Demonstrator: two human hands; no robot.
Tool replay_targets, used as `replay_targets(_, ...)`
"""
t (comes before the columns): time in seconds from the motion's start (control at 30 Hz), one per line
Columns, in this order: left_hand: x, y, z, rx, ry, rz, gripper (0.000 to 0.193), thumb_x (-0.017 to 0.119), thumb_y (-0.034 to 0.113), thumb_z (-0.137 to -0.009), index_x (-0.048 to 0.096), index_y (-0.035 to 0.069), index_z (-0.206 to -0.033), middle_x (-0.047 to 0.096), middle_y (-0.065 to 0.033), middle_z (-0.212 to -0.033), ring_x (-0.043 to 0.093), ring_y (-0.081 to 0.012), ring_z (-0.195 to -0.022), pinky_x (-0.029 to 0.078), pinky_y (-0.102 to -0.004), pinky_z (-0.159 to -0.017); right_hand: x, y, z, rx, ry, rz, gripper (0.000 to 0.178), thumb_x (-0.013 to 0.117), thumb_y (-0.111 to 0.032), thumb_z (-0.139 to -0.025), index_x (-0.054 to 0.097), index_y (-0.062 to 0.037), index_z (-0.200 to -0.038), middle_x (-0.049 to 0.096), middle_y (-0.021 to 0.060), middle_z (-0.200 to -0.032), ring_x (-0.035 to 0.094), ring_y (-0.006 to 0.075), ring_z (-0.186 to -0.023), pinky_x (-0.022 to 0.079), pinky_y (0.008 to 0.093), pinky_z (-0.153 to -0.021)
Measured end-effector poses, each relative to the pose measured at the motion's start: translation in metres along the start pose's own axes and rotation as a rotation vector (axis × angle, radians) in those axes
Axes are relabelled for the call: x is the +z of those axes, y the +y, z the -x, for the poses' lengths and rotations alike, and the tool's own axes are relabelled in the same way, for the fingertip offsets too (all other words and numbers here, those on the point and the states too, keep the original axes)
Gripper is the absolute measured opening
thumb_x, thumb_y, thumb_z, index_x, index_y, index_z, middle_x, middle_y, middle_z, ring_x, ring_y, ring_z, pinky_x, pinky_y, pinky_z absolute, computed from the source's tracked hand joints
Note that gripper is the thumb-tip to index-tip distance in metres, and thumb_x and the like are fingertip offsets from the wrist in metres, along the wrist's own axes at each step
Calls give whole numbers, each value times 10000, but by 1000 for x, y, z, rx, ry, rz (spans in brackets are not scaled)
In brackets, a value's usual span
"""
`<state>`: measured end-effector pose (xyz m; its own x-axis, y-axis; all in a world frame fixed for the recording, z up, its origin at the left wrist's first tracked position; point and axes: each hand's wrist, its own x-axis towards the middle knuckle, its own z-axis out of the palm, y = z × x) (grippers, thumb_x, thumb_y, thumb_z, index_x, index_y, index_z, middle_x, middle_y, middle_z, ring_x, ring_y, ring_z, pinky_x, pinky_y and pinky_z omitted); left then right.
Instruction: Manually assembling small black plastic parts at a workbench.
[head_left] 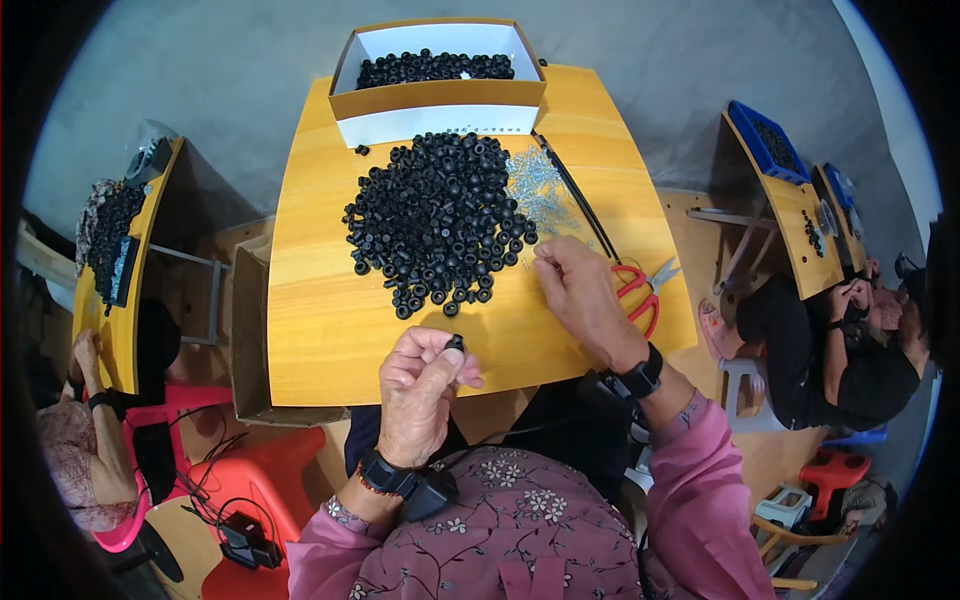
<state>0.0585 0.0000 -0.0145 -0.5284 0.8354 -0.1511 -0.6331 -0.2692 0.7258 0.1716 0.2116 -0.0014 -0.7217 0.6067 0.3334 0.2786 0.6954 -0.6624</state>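
My left hand (415, 395) is closed near the front edge of the yellow table (315, 300), pinching a small black plastic part (455, 342) between thumb and fingers. My right hand (590, 305) hovers by the small silver metal pieces (540, 190), its thumb and index finger pressed together. Anything in that pinch is too small or hidden to make out. A heap of black round parts (430, 220) lies in front of both hands. Red-handled cutters (642, 300) rest just right of my right hand.
At the table's far end stands a white and brown box (435, 110) of black parts. Dark thin rods (580, 198) lie right of the silver pieces. A cardboard box (252, 330) stands by the left edge. Other people sit at side tables, left and right.
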Motion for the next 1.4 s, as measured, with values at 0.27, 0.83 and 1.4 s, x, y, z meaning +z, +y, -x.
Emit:
replay_targets(0.27, -38, 66, 3, 538, 258, -312, 156, 639, 63, -951, 588, 61, -1098, 612, -37, -885, 596, -133, -756, 524, -303, -678, 11, 8, -3, -22, -97, 254, 150, 611, -128, -917, 568, 14, -895, 609, 214, -902, 613, 437, -856, 492, 516, -748)
replay_targets(0.83, -197, 113, 9, 610, 875, -126, 172, 647, 162, -985, 600, 61, -1117, 660, -58, -914, 626, -164, -788, 560, -339, -762, 8, -4, 48, 352, -51, -600, 76, 642, -54, -961, 605, 12, -973, 599, 5, -753, 559, 64, -623, 460, 240, -556)
replay_targets(1.4, -87, 112, -6, 739, 636, -640, 216, 674, 62, -947, 631, -2, -1149, 668, -40, -987, 606, -100, -808, 497, -229, -750, 6, 2, 48, 172, -30, -448, 73, 669, 15, -901, 682, -5, -971, 614, 33, -858, 574, 95, -738, 450, 227, -634)
